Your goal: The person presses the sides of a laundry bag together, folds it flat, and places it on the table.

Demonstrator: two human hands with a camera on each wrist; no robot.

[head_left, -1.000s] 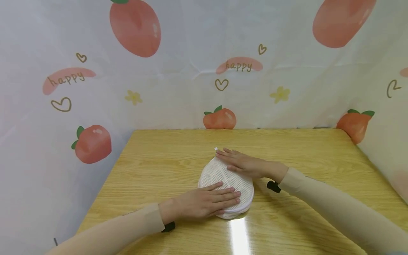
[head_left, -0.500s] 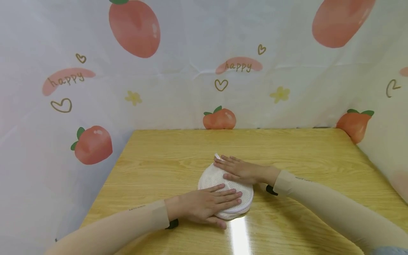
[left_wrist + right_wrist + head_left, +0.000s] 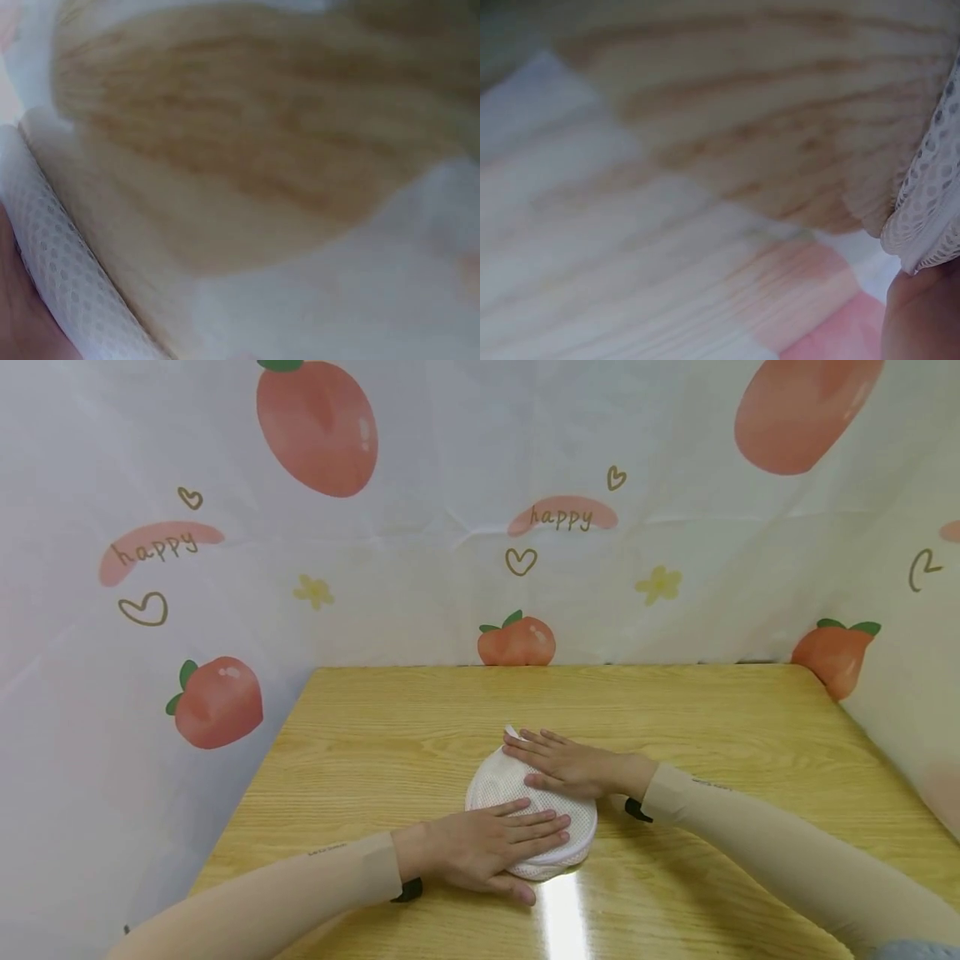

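Observation:
A round white mesh laundry bag (image 3: 491,781) lies on the wooden table with a small white tab (image 3: 511,730) at its far end. My left hand (image 3: 487,847) rests flat on its near left part, fingers straight, thumb spread off the near edge. On the far right part lies my right hand (image 3: 573,764), its fingers extended and palm down. Only the bag's mesh side (image 3: 64,262) and part of the hand show in the left wrist view. The right wrist view catches the mesh edge (image 3: 934,172) beside the hand.
The wooden table (image 3: 360,735) reaches back to a white fruit-printed cloth (image 3: 420,552), which hangs behind it and along both sides. A strip of light reflects off the table in front of the bag. A black device (image 3: 408,891) sits under the left wrist.
The right hand has come nearer the person, and the bag's tab with it; the far part of the bag looks lower. The left thumb has spread away from the fingers.

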